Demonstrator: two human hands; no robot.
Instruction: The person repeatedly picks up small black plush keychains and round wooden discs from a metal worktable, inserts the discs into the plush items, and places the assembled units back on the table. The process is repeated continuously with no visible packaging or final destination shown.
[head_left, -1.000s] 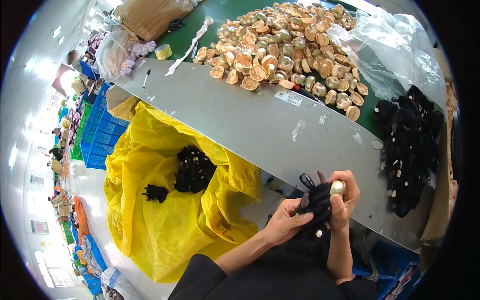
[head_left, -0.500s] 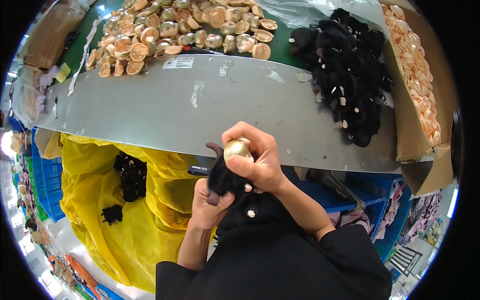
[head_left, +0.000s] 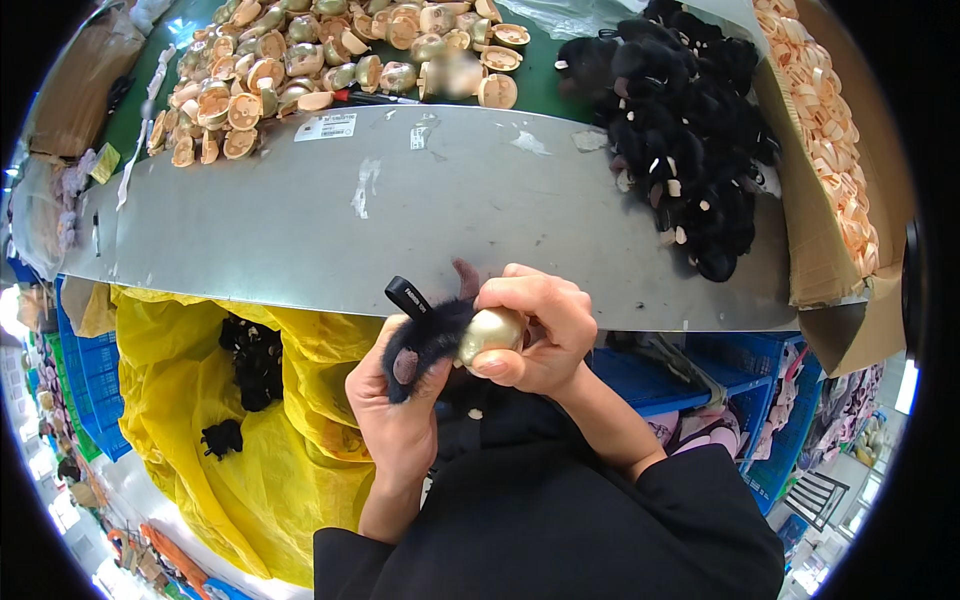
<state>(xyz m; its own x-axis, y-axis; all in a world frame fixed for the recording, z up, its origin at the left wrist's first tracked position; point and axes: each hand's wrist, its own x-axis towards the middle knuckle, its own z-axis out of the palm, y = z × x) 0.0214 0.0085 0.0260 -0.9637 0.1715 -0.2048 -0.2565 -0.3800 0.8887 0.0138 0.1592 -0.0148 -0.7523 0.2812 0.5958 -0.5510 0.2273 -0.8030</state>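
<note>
In front of my body, at the near edge of the table, my left hand is closed on a black plush piece. Two dusky-mauve ears and a black ribbon loop stick out of it. A shiny gold, rounded plastic shell sits in the grip of my right hand, thumb on its near side and fingers curled over the top. The shell presses against the plush's right side; how far it sits inside the plush is hidden. Its underside is covered by my fingers.
Many gold-and-peach shells are heaped at the far left of the grey table. Black plush pieces lie piled on the right, beside a carton of peach parts. A yellow sack holding black pieces hangs at lower left.
Both hands have risen slightly, and the plush has turned so its ribbon loop and both ears show. The shell has shifted right and down, more of it now visible. My view has shifted slightly.
</note>
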